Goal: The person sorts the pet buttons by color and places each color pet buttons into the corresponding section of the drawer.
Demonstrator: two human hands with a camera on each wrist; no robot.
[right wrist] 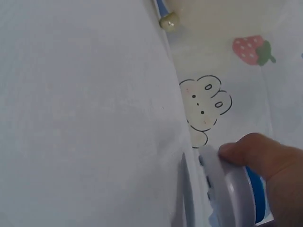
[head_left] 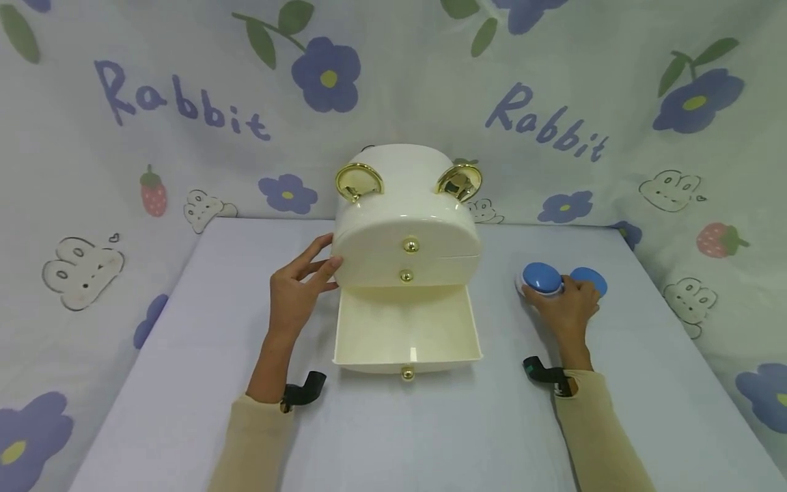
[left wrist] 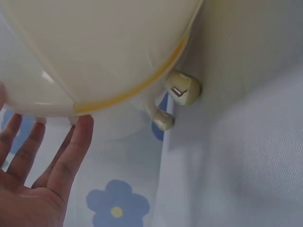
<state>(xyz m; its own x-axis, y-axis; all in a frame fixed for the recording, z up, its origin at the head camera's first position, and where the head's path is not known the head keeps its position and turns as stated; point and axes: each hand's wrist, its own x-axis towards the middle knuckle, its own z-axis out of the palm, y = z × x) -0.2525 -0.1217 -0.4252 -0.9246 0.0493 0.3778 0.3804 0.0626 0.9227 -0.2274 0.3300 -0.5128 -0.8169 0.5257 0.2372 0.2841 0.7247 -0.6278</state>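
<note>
A glossy cream drawer box [head_left: 402, 205] with gold-trimmed ears stands mid-table. Its bottom drawer [head_left: 402, 321] is pulled out, with bare floor showing. My left hand [head_left: 295, 294] touches the box's left side with spread fingers; in the left wrist view the fingertips [left wrist: 84, 124] lie along its edge. On the right, my right hand [head_left: 568, 307] grips a round white thing with a blue domed top [head_left: 542, 277], thumb on its near rim. The right wrist view shows its white side [right wrist: 236, 191] under the thumb. Just beyond this hand lies a second blue round top [head_left: 590, 280], partly hidden by the fingers.
The table [head_left: 467, 430] has a white cover. Behind and beside it hangs a printed curtain [head_left: 406, 75] with flowers, rabbits and strawberries. Gold knobs [head_left: 410, 244] stick out from the drawer fronts, and the open drawer's front [head_left: 407, 365] juts toward me between both forearms.
</note>
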